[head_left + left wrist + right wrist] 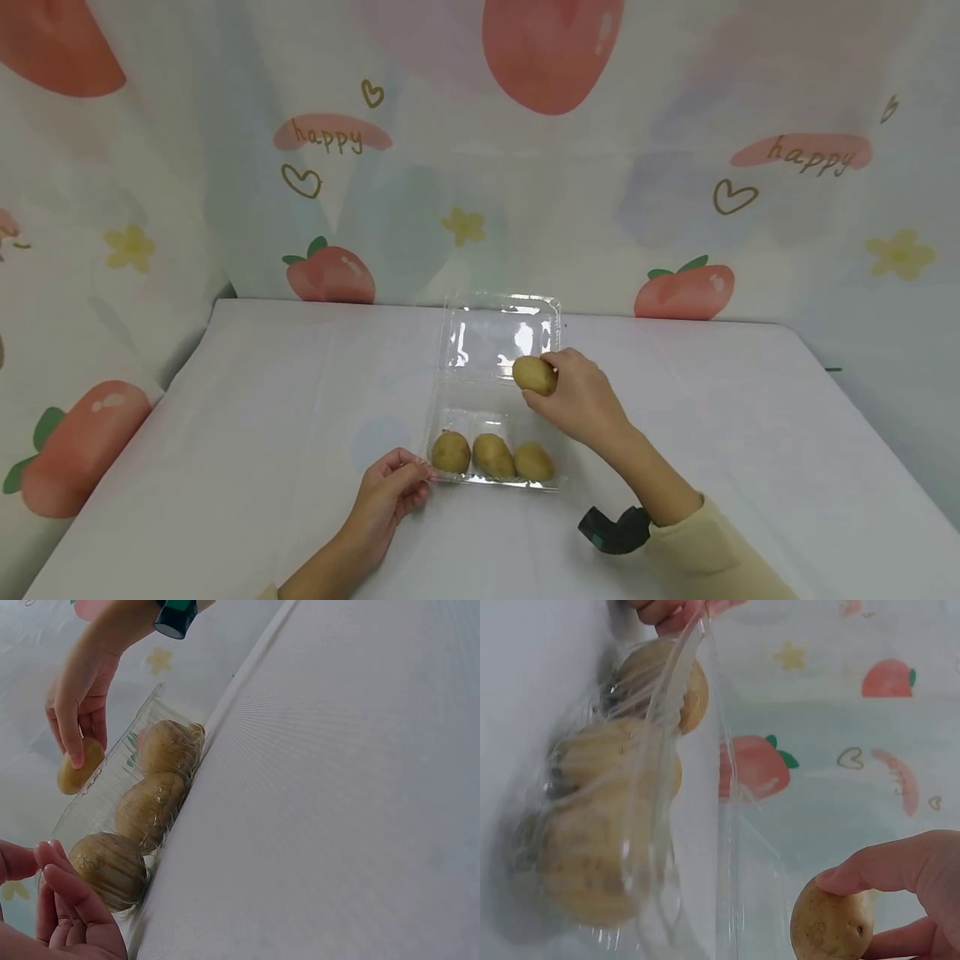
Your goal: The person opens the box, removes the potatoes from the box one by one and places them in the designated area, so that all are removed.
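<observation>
A clear plastic clamshell box (495,414) lies with its lid (487,333) folded back toward the wall. Along its near side sit three potatoes in a row: a left one (451,452), a middle one (493,456) and a right one (534,462). My right hand (581,398) grips another potato (531,376) between thumb and fingers, held above the box near the lid hinge. With thumb and fingertips my left hand (390,496) pinches the box's near left corner, as the left wrist view also shows at the rim (56,851).
A white cloth covers the table (247,467). Behind it hangs a printed curtain (465,150) with fruit and hearts. A black strap-like device (615,531) shows beside my right wrist, near the cream sleeve (705,550).
</observation>
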`<state>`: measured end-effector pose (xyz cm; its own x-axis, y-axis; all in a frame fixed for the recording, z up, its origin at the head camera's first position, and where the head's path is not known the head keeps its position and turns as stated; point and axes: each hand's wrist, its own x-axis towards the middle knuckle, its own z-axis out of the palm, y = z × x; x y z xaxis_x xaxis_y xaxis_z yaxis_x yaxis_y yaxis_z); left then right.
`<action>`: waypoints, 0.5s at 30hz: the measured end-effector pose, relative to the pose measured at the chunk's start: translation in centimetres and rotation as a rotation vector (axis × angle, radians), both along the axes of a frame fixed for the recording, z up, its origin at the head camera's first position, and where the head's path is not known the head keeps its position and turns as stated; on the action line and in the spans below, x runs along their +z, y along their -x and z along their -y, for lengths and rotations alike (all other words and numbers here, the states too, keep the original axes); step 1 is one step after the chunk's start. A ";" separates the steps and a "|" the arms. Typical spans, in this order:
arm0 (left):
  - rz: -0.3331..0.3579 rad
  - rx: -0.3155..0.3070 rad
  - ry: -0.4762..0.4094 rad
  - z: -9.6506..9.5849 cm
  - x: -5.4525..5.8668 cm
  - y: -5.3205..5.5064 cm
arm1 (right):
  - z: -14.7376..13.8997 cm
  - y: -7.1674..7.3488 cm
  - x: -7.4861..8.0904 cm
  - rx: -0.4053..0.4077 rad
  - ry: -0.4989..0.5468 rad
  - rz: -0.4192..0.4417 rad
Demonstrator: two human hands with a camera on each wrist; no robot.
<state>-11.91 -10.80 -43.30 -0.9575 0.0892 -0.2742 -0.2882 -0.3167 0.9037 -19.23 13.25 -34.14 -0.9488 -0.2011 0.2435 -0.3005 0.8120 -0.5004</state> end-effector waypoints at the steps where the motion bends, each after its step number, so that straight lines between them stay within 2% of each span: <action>1: 0.001 0.000 0.002 0.0 0.0 0.0 | -0.4 0.0 0.0 -0.008 0.003 0.001; 15: 0.010 0.001 0.012 0.0 0.0 0.0 | -4.6 -0.4 -1.0 -0.136 0.011 0.010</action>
<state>-11.87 -10.78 -43.26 -0.9548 0.0848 -0.2851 -0.2972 -0.3058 0.9045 -18.80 17.84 -35.17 -0.9695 -0.0677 0.2356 -0.1829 0.8396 -0.5115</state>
